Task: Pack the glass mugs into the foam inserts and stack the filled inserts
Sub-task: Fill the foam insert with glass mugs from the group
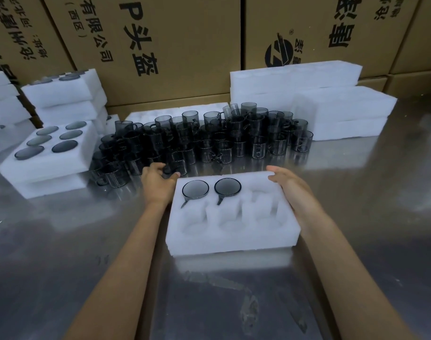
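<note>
A white foam insert (231, 231) lies on the steel table in front of me. Two smoky glass mugs sit in its far row, one in the left pocket (195, 188) and one in the middle pocket (227, 187); the other pockets are empty. My left hand (158, 184) is at the insert's far left corner, its fingers curled round a dark glass mug (171, 170) at the front of the mug pile (209, 138). The palm and straight fingers of my right hand (291, 191) rest against the insert's right side.
At the left a filled insert (50, 163) lies on top of another, with more foam stacks (62, 94) behind it. Empty foam inserts (332, 106) are stacked at the back right. Cardboard boxes (160, 45) wall off the far side. The steel table (62, 241) is bare near me.
</note>
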`<control>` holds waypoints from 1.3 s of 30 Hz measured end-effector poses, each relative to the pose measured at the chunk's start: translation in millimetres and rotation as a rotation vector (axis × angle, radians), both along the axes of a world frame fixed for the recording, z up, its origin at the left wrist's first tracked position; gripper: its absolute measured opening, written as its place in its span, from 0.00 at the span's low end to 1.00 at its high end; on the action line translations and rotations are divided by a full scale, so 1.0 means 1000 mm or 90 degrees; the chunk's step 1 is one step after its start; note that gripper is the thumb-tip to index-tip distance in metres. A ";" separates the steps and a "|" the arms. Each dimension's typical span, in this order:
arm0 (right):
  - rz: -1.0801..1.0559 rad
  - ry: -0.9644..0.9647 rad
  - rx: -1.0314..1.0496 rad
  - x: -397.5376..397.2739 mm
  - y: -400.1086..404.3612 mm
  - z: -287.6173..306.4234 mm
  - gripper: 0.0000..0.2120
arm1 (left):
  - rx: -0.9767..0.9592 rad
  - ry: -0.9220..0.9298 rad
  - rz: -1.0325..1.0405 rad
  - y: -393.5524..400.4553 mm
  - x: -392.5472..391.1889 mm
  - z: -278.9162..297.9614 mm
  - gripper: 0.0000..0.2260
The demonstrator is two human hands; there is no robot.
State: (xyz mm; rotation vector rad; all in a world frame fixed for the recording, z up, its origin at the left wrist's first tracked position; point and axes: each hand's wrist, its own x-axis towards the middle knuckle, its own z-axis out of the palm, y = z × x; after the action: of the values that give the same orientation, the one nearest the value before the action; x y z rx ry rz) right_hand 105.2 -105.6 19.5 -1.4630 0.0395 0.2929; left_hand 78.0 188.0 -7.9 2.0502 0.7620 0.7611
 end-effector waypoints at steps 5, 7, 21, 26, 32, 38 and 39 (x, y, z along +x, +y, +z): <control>0.000 0.007 -0.006 0.000 -0.002 0.000 0.11 | -0.082 0.006 -0.033 0.001 -0.006 -0.001 0.09; 0.001 0.003 -0.004 -0.001 -0.002 0.002 0.11 | -0.099 0.005 -0.080 0.000 -0.010 0.000 0.10; -0.032 -0.176 -0.086 -0.002 -0.001 0.005 0.10 | -0.130 -0.151 -0.318 -0.075 -0.040 0.094 0.07; 0.002 -0.156 -0.002 -0.003 -0.006 0.013 0.14 | -0.114 -0.074 -0.445 -0.132 -0.038 0.079 0.06; 0.035 -0.167 -0.009 -0.006 -0.013 0.009 0.11 | -0.115 -0.016 -0.487 -0.128 -0.039 0.069 0.06; 0.002 -0.185 -0.050 -0.003 -0.009 0.004 0.11 | -0.031 0.087 -0.500 -0.130 -0.043 0.067 0.08; -0.001 -0.196 -0.049 -0.003 -0.009 0.004 0.09 | -0.026 0.097 -0.499 -0.130 -0.044 0.067 0.08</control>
State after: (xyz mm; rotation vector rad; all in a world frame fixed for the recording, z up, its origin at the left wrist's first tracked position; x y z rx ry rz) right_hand 102.0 -114.4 23.9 -1.5699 -0.1981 0.0637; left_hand 34.5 58.1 58.9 2.1395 0.0096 0.1420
